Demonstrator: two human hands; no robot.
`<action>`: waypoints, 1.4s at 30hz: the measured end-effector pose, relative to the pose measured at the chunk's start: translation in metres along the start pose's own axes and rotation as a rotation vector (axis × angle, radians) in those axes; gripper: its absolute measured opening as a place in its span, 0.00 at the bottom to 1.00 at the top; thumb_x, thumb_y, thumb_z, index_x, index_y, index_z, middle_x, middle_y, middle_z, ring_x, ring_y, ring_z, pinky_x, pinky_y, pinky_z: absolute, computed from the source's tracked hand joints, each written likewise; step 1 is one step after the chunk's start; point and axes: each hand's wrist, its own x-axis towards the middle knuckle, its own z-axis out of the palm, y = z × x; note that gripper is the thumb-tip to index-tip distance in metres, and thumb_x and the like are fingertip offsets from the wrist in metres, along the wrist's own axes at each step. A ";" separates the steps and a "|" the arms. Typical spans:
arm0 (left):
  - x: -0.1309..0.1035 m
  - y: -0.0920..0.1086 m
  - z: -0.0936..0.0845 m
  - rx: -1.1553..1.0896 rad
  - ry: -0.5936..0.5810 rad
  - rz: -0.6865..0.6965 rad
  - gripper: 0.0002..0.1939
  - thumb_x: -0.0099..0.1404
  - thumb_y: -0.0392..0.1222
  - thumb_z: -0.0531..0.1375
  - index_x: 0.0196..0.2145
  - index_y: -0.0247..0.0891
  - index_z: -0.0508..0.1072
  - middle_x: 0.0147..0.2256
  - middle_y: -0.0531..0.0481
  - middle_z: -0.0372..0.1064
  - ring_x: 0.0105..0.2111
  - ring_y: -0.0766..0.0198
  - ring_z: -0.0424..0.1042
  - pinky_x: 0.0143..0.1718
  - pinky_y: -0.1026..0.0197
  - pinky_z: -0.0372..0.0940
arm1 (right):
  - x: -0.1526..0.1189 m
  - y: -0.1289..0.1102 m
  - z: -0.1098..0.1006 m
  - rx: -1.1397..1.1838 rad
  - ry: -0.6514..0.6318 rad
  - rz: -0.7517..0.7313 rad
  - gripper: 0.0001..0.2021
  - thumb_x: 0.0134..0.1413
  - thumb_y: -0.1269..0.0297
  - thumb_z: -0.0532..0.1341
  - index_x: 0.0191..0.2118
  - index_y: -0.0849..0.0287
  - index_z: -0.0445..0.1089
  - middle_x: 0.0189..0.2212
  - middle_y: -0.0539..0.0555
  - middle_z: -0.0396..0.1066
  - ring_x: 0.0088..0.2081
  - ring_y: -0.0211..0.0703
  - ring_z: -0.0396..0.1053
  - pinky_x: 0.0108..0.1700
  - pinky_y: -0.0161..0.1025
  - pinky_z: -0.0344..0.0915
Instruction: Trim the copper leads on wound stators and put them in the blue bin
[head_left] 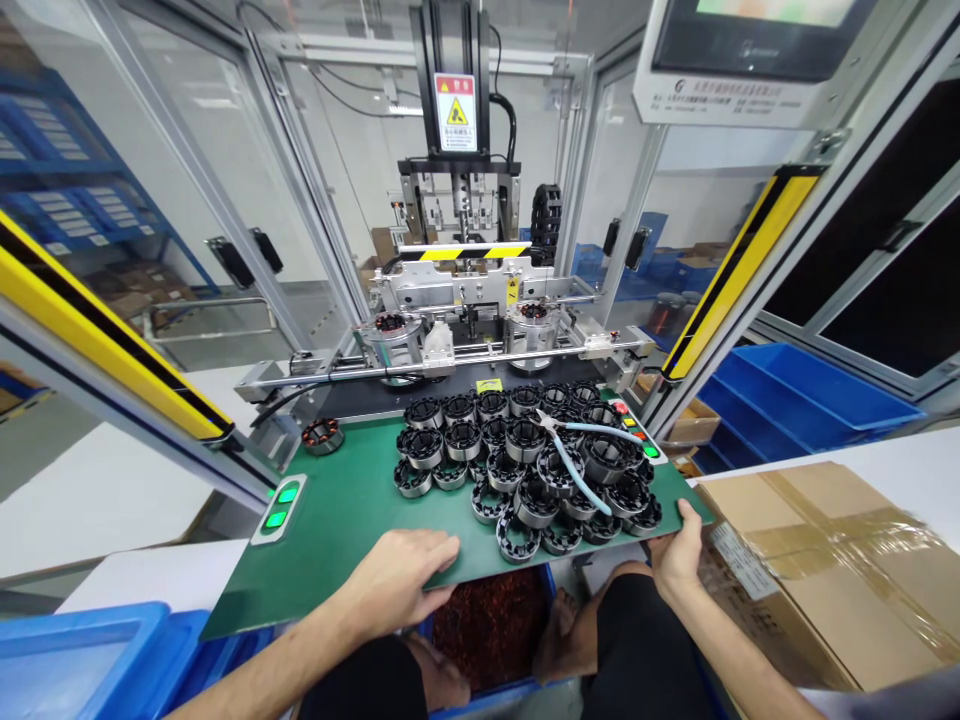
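My left hand lies on the front edge of the green worktable, its fingers stretched over the top and the thumb lower and apart; it holds no part. At the front right corner my right hand grips the table edge, thumb on top and fingers partly hidden below. Between the hands, toward the right, is a piled group of ring-shaped motor stator cores with black liners. Cutting pliers with light blue handles lie open across them. One stator with copper windings sits alone at the table's back left.
Behind the table stands a machine with two metal fixtures, each topped by a wound stator. Yellow side bars flank it. Button panels are on the table. A cardboard box is right; blue trays left; a reddish-filled bin below.
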 end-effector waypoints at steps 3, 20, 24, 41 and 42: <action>0.000 0.000 0.000 -0.005 -0.004 -0.002 0.14 0.66 0.41 0.64 0.35 0.43 0.58 0.34 0.53 0.72 0.33 0.58 0.71 0.34 0.55 0.51 | 0.000 0.000 0.000 -0.002 -0.002 0.000 0.27 0.46 0.47 0.67 0.51 0.54 0.75 0.48 0.50 0.80 0.54 0.47 0.75 0.48 0.39 0.77; -0.001 -0.003 0.005 0.012 0.026 0.021 0.14 0.68 0.42 0.64 0.36 0.43 0.58 0.35 0.53 0.73 0.34 0.57 0.72 0.35 0.54 0.52 | -0.005 -0.004 0.005 0.016 0.016 0.005 0.26 0.47 0.48 0.66 0.51 0.55 0.76 0.48 0.49 0.81 0.54 0.46 0.74 0.48 0.37 0.76; -0.001 -0.002 0.004 0.011 0.039 0.029 0.15 0.67 0.41 0.64 0.36 0.43 0.57 0.34 0.54 0.73 0.32 0.58 0.71 0.33 0.55 0.51 | -0.006 -0.004 0.005 0.036 0.016 0.015 0.26 0.45 0.48 0.67 0.51 0.54 0.77 0.48 0.48 0.80 0.52 0.44 0.74 0.41 0.33 0.75; 0.000 -0.001 0.003 0.018 0.027 0.021 0.15 0.67 0.42 0.65 0.35 0.43 0.59 0.34 0.54 0.73 0.32 0.58 0.71 0.34 0.55 0.51 | -0.005 -0.004 0.005 0.050 0.019 0.001 0.26 0.43 0.49 0.68 0.49 0.54 0.77 0.47 0.48 0.80 0.49 0.42 0.74 0.39 0.32 0.73; 0.000 -0.001 0.003 0.018 0.026 0.020 0.15 0.67 0.43 0.65 0.35 0.43 0.59 0.34 0.54 0.73 0.32 0.58 0.71 0.34 0.55 0.51 | -0.005 -0.004 0.005 0.048 0.016 0.001 0.26 0.43 0.48 0.68 0.49 0.54 0.77 0.47 0.48 0.80 0.49 0.42 0.74 0.39 0.32 0.73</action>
